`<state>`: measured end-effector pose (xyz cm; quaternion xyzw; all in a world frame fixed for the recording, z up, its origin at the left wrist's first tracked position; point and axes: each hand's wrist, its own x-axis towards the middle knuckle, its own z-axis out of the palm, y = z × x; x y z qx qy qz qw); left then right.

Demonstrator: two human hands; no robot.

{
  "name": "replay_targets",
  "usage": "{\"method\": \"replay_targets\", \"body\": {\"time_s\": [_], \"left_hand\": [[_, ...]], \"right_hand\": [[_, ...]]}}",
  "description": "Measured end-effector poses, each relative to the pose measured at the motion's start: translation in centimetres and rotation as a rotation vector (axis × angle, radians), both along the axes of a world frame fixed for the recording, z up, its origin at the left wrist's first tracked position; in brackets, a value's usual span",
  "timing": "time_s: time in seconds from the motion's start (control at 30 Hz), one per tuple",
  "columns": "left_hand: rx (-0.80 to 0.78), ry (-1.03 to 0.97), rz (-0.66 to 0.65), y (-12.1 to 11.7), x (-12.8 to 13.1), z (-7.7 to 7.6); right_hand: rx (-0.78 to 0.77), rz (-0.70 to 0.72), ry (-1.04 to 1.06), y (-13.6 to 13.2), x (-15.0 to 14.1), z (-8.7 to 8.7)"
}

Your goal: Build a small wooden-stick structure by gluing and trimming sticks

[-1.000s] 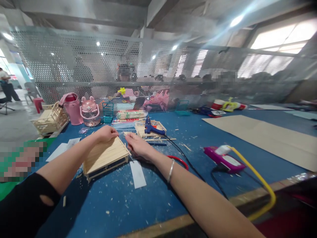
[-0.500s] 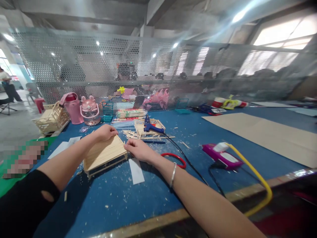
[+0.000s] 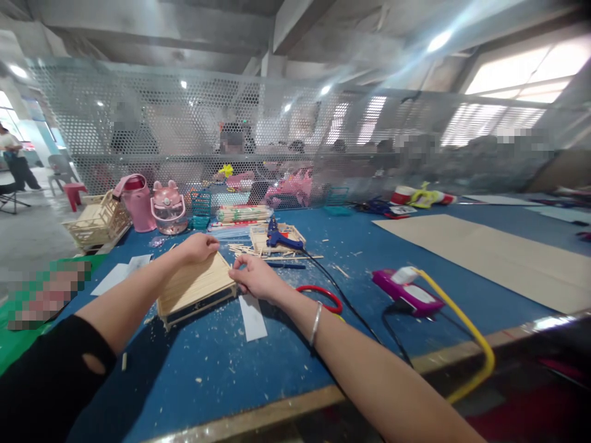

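Note:
A small model bed built of thin wooden sticks [image 3: 196,283], with a slatted top and short legs, stands on the blue table. My left hand [image 3: 199,247] is closed over its far edge, fingers curled at the back corner. At the right corner, my right hand [image 3: 253,275] has thumb and fingers pinched together against the model. Whatever small piece may lie between those fingertips is hidden. A white paper strip [image 3: 253,319] lies just below my right hand. Behind it, a blue glue gun [image 3: 281,237] rests on a second stick frame [image 3: 256,237] among loose sticks [image 3: 242,249].
Red-handled scissors [image 3: 330,295] lie beside my right forearm. Farther right are a purple power strip [image 3: 406,292] with a yellow cable [image 3: 462,320] and brown cardboard [image 3: 489,258]. Two pink bottles [image 3: 141,206] and a stick-built model [image 3: 95,221] stand back left, before a perforated metal screen [image 3: 184,123].
The view has shifted slightly. Both hands stay at the stick model, with my right fingers still pinched at its corner.

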<state>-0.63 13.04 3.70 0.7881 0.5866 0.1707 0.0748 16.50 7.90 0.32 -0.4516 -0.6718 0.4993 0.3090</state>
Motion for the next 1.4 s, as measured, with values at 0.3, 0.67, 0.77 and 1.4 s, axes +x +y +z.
{"method": "replay_targets", "body": {"time_s": [0.3, 0.67, 0.77, 1.4], "left_hand": [[0.514, 0.058, -0.198, -9.0, 4.5, 0.8], [0.148, -0.573, -0.062, -12.7, 5.5, -1.7], [-0.059, -0.850, -0.019, -12.6, 5.3, -2.6], [0.038, -0.787, -0.248, -14.1, 5.7, -2.9]], "right_hand": [[-0.106, 0.227, 0.408, 0.4, 3.9, 3.1], [0.276, 0.105, -0.373, 1.1, 6.7, 3.3], [0.265, 0.094, -0.813, 1.6, 7.3, 2.5], [0.059, 0.137, 0.379, -2.7, 6.9, 6.1]]}}
